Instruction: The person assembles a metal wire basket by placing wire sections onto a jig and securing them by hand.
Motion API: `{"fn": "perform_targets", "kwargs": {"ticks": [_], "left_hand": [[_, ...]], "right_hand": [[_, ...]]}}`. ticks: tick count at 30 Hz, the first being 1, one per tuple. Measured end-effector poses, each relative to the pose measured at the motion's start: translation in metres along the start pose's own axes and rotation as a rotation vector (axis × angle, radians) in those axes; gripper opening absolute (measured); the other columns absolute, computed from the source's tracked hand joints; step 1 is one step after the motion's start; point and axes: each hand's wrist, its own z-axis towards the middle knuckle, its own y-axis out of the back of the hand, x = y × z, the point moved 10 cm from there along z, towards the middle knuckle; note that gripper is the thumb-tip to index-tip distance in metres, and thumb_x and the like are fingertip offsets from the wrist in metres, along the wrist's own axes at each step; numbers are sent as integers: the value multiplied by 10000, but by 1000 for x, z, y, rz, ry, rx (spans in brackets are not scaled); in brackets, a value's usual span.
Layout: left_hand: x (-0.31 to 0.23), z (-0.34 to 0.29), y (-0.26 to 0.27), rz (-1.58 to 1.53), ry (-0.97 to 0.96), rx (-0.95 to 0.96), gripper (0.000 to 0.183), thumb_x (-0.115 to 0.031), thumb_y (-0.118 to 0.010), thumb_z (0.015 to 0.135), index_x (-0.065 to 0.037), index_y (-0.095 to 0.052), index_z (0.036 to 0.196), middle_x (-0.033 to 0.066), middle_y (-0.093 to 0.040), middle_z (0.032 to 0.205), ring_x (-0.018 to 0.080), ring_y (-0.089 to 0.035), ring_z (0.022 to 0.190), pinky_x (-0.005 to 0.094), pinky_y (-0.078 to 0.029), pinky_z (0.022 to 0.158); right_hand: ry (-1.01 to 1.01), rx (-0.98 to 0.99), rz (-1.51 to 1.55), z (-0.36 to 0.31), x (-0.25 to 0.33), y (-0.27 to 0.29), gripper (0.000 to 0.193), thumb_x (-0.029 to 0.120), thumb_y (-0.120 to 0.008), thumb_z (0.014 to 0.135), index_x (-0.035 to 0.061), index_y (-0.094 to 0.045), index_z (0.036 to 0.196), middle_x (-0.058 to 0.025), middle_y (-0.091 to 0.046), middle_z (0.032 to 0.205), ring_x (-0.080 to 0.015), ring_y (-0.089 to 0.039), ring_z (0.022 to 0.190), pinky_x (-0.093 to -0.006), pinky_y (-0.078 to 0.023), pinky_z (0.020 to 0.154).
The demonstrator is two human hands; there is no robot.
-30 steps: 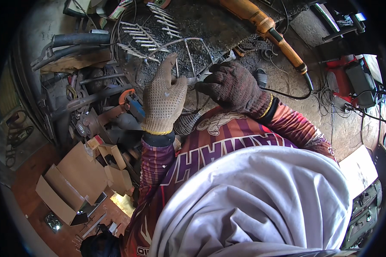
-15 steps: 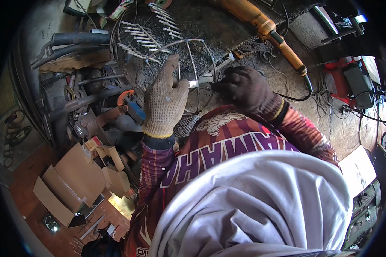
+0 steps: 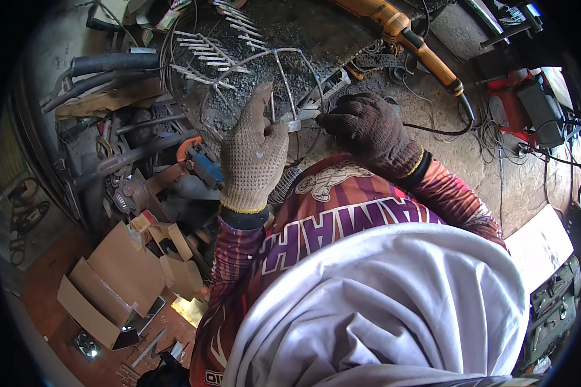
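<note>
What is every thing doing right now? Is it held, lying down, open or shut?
Left hand: in a tan dotted glove, fingers closed around a wire of the frame.
Right hand: in a dark glove, closed on the frame's lower part.
Wire frame: bent round, held up in both hands.
Orange power tool: lying on the ground, untouched, cable attached.
Cardboard boxes: flaps open, lying on the floor.

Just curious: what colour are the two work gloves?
Head view: left hand wears a beige dotted knit glove; right hand a dark brown one.

The right hand (image 3: pixel 368 126) hides its own fingertips; the yellow power tool (image 3: pixel 407 35) runs off the top edge, and the floor clutter blurs.
</note>
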Motion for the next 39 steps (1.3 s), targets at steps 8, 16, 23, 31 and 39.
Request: {"fn": "perform_targets", "kwargs": {"ticks": [8, 16, 23, 31, 39], "left_hand": [[-3, 1, 4, 1, -91, -96, 618, -137, -704, 878, -102, -538, 1473, 143, -695, 833, 295, -690, 666, 432, -560, 669], [-5, 1, 6, 8, -110, -108, 603, -134, -694, 866, -106, -558, 1453, 149, -695, 844, 302, -689, 674, 438, -561, 676], [-4, 2, 1, -5, -63, -41, 635, -107, -678, 892, -51, -512, 1502, 176, -676, 1020, 228, -663, 747, 391, -548, 720], [-5, 0, 3, 8, -124, -70, 623, -111, -674, 901, -37, -513, 1498, 186, -667, 1006, 221, -645, 723, 389, -548, 711], [-8, -10, 10, -22, -148, -97, 565, -118, -681, 905, -87, -565, 1457, 178, -754, 1085, 291, -752, 806, 421, -596, 754]], "right_hand": [[92, 14, 28, 1, 13, -16, 462, 159, -782, 677, 91, -747, 1132, -117, -685, 924, -352, -687, 926, -475, -555, 791], [133, -9, -7, 5, 21, -17, 497, 197, -753, 642, 90, -756, 1127, -106, -699, 954, -338, -689, 938, -461, -564, 819], [187, -33, -93, 5, 26, -23, 462, 355, -749, 730, 165, -741, 1151, -28, -696, 1001, -268, -680, 980, -431, -523, 917], [161, -12, -197, 7, 33, -23, 349, 185, -683, 790, 191, -766, 1128, -18, -705, 1018, -295, -692, 1034, -446, -569, 925], [58, -84, -155, -15, 17, 11, 325, 146, -716, 757, 145, -763, 1079, -46, -695, 875, -264, -696, 868, -418, -576, 794]]}}
